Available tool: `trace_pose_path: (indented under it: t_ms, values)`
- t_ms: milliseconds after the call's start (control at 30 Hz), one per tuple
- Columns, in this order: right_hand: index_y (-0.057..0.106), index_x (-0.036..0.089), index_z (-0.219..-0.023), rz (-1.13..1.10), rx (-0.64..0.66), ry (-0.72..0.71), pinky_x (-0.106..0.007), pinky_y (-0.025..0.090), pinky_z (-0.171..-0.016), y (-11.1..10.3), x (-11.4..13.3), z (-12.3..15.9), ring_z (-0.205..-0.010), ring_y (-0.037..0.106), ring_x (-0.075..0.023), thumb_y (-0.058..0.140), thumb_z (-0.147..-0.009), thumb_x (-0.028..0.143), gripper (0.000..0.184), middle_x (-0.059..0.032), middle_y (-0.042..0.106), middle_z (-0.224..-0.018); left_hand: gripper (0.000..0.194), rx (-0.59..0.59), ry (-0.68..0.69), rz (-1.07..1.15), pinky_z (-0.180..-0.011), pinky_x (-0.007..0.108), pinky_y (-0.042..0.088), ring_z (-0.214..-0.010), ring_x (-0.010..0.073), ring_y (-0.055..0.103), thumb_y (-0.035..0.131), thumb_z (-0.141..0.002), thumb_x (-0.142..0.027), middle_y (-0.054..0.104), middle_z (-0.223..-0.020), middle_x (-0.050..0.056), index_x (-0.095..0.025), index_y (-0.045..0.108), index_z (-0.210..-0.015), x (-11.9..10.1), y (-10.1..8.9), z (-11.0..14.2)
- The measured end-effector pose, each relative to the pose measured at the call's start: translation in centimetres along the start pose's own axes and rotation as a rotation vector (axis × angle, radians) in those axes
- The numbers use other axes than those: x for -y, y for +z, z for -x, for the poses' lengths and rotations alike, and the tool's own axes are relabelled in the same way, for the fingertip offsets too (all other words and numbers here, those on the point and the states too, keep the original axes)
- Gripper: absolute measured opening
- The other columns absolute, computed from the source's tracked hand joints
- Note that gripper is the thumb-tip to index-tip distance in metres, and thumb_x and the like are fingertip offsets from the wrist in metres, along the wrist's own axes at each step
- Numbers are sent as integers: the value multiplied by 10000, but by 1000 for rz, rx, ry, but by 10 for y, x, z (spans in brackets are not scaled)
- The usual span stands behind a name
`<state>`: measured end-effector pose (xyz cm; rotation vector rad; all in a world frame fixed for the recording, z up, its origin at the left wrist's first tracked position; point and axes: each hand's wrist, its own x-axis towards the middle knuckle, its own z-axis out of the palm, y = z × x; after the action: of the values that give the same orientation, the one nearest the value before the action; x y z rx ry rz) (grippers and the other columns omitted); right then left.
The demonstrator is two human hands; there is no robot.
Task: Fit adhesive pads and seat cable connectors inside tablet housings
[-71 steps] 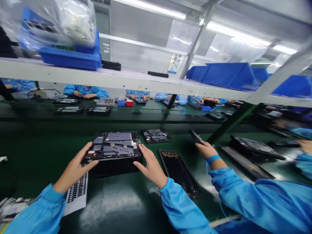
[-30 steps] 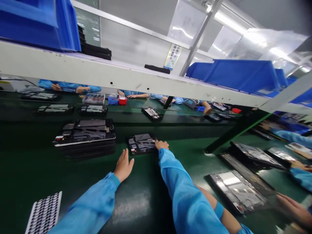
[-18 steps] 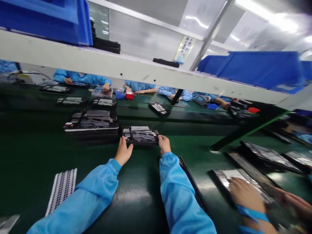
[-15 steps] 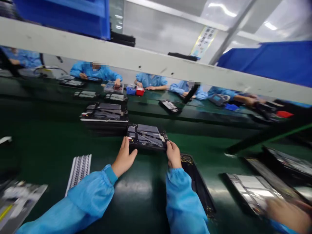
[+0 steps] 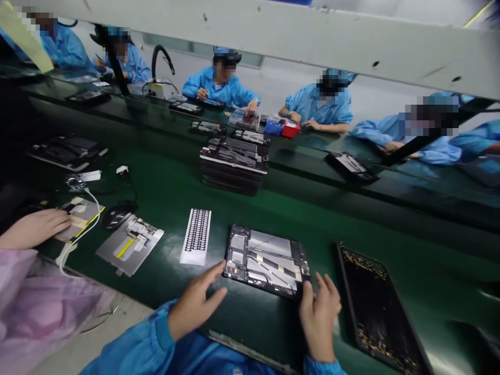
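Observation:
An opened tablet [image 5: 269, 260] with its batteries, ribbon cables and boards exposed rests on the green tabletop in front of me. My left hand [image 5: 199, 302] is at its near left corner, fingertips at the edge and thumb held apart. By the near right corner is my right hand [image 5: 320, 312], its fingers spread and its thumb close to or against the tablet's side. Neither hand is wrapped round it. Left of the tablet lies a white sheet of small black stickers [image 5: 196, 237]. A black tray [image 5: 385, 307] with small gold-coloured pieces sits to the right.
Behind the tablet stands a stack of opened tablets [image 5: 234, 166]. At left are a metal-backed screen panel [image 5: 128, 247], a black mouse [image 5: 117, 213], a white cable [image 5: 94, 208] and a neighbour's hand [image 5: 35, 226]. Co-workers in blue sit across the bench, beneath a white beam [image 5: 273, 31].
The tablet, earlier held in both hands near the stack, is now down on the table closer to me. Both hands have loosened. The view has swung left and downward.

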<state>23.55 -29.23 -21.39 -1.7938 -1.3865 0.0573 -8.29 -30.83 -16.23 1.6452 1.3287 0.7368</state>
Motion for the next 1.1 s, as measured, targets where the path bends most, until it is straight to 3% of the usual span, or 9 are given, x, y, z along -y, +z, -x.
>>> trace_pose_path:
  t_ms: [67, 167, 233, 333, 500, 767, 867, 967, 1100]
  values:
    - [591, 141, -1266, -33, -15, -118, -627, 351, -1080, 1, 35, -8, -1317, 476, -398, 489, -997, 504, 463, -230, 537, -1349, 428, -19, 112, -220, -1231, 470, 351, -1417, 225, 494, 418, -1021, -337, 555, -1505, 5, -347, 563, -1424, 8, -37, -11]
    - [617, 238, -1169, -256, 247, -379, -458, 496, -945, 17, 101, -10, -1078, 610, -272, 523, -1013, 303, 193, -109, 644, -1112, 530, -60, 160, -504, -1272, 534, 214, -1495, 240, 379, 440, -994, -295, 467, -1576, 33, -287, 425, -1525, 29, -78, -26]
    - [638, 265, -1127, -330, 503, -546, -391, 528, -871, 40, 143, -5, -993, 618, -236, 500, -1022, 246, 174, -74, 653, -1040, 613, -53, 144, -561, -1271, 530, 210, -1496, 239, 378, 461, -979, -294, 438, -1594, 68, -246, 318, -1574, 43, -87, -32]
    - [672, 229, -1053, -194, 729, -702, -366, 528, -862, 84, 189, 2, -964, 600, -228, 521, -1014, 219, 156, -74, 656, -1025, 666, -59, 134, -574, -1268, 511, 222, -1487, 227, 394, 456, -980, -298, 414, -1607, 93, -231, 223, -1600, 54, -83, -33]
    - [683, 164, -958, -22, 831, -772, -356, 510, -865, 135, 214, 2, -938, 593, -231, 604, -967, 170, 80, -92, 665, -998, 774, -66, 146, -606, -1260, 506, 248, -1471, 220, 421, 464, -962, -259, 434, -1592, 118, -209, 62, -1621, 60, -75, -31]
    - [641, 85, -1130, 73, 917, -917, -414, 501, -905, 152, 223, -8, -996, 596, -263, 499, -990, 103, 201, -161, 667, -1064, 811, -90, 186, -629, -1247, 543, 264, -1419, 255, 495, 469, -958, -274, 454, -1575, 140, -202, 11, -1624, 67, -77, -35]
    - [620, 81, -1121, 80, 937, -920, -437, 495, -927, 142, 231, -12, -1019, 589, -267, 488, -995, 122, 187, -170, 660, -1092, 832, -84, 202, -659, -1231, 542, 295, -1392, 256, 527, 468, -963, -293, 472, -1558, 159, -182, -28, -1622, 68, -79, -38]
    - [592, 164, -1073, -50, 936, -895, -401, 497, -932, 104, 227, -16, -1034, 578, -231, 512, -1017, 247, 128, -104, 641, -1103, 795, -73, 245, -668, -1215, 557, 314, -1406, 263, 509, 444, -983, -318, 472, -1559, 157, -185, -9, -1622, 71, -84, -40]
    - [531, 225, -1043, -384, 658, -546, -392, 479, -986, 25, 168, -25, -1137, 566, -207, 410, -1048, 255, 124, -100, 593, -1166, 661, -150, 323, -656, -1204, 584, 318, -1471, 299, 415, 456, -1011, -386, 410, -1607, 117, -267, 196, -1606, 64, -85, -39]
